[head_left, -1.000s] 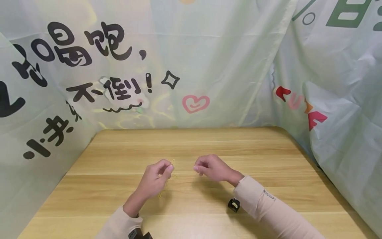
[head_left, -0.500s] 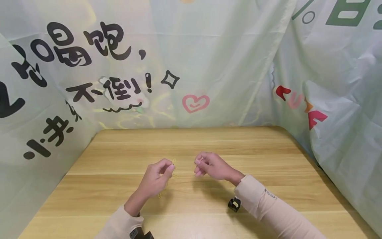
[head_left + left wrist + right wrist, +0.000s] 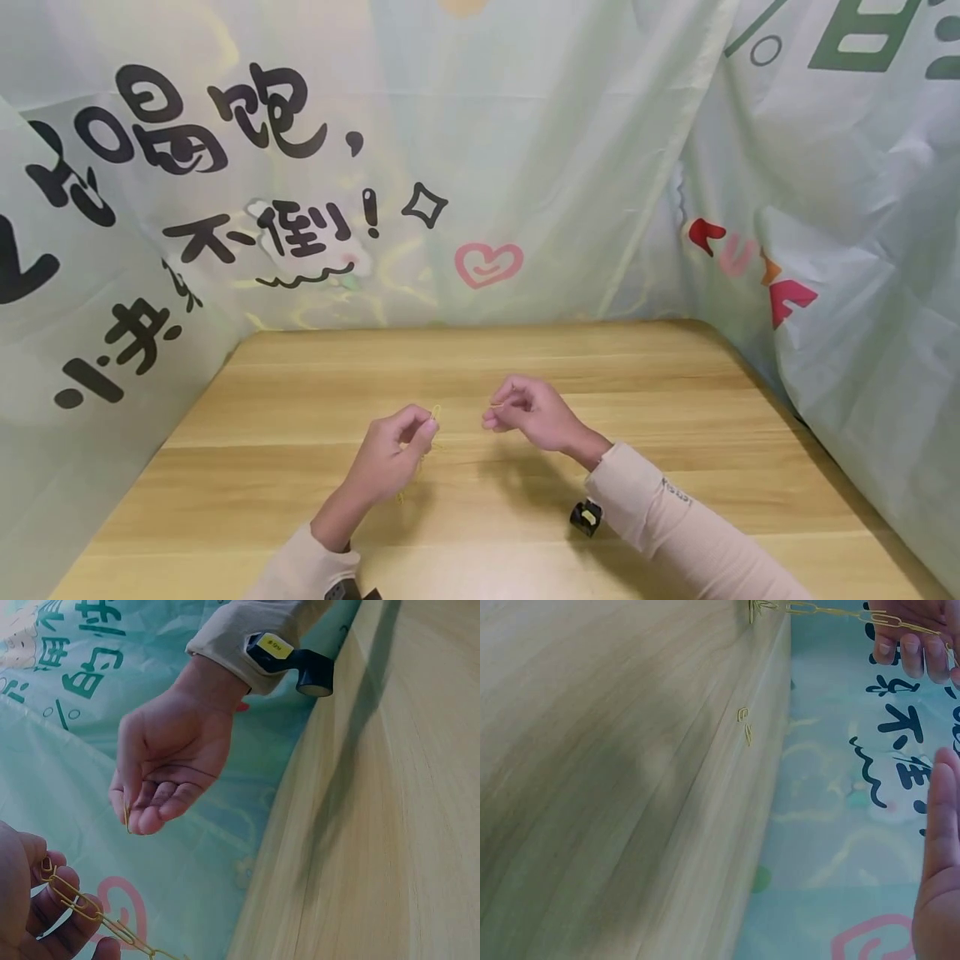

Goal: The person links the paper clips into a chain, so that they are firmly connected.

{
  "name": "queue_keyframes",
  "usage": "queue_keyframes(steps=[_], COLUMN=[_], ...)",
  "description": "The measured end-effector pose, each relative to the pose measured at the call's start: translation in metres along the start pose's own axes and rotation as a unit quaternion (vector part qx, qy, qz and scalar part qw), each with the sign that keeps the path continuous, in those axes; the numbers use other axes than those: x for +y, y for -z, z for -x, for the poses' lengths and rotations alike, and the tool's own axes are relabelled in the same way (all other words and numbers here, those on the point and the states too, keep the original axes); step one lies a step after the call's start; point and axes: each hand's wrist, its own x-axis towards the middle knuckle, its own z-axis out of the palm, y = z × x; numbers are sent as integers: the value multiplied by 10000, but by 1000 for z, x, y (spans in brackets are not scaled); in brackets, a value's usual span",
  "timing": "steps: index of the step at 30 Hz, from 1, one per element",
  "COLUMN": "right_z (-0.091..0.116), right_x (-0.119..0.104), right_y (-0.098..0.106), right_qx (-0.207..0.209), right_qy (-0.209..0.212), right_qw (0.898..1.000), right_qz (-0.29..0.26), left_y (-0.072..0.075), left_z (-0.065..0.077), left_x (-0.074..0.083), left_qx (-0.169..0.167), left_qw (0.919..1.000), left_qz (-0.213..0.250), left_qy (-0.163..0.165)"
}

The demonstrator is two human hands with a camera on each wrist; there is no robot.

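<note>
One link-up seems near: align paper clip (image 3: 127, 820) pinched in right grip (image 3: 536, 412) with paper-clip chain (image 3: 115, 927) pinched in left grip (image 3: 388, 452)

Paper-clip chain (image 3: 94, 916): hanging from left fingers (image 3: 411, 412)
Single clip (image 3: 127, 820): between right fingers (image 3: 187, 796)
Other clips (image 3: 747, 729): on tabletop (image 3: 600, 358)
Sheeting (image 3: 570, 167): behind and beside tabletop

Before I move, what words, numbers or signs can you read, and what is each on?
"喝饱," on the back curtain
"不倒!" on the back curtain, just below
"快", probably, on the left curtain
"的" and a "%"-like mark on green fabric, left wrist view
Too small: print on the right sleeve; yellow sticker on the black wrist device
Creased or cropped: remaining curtain lettering, including on the right curtain
</note>
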Motion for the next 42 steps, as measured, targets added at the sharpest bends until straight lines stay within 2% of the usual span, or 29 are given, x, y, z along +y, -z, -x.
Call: queue_keyframes(steps=[3, 5, 11, 15, 20, 33, 42], right_z=[0, -1, -3, -4, -4, -4, -4], right_x=[-4, -6, -8, -8, -7, -16, -20], right_y=[2, 2, 1, -2, -3, -7, -12], right_qx=[130, 239, 419, 354, 317, 744, 601], right_qy=[446, 574, 440, 354, 248, 191, -137], right_qw=[9989, 9980, 9946, 9935, 9940, 9933, 9963], right_qz=[-42, 60, 844, 1023, 1017, 867, 607], left_y=[0, 0, -1, -2, -2, -5, -5], left_z=[-2, -3, -4, -4, -4, -5, -7], left_x=[0, 1, 3, 2, 1, 3, 4], left_qx=[-8, -13, -31, -38, -38, -56, -33], left_qw=[10000, 10000, 10000, 10000, 9999, 10000, 9993], left_qz=[-15, -14, -4, 34, 111, -8, -227], left_qy=[4, 15, 19, -8, -73, -67, -301])
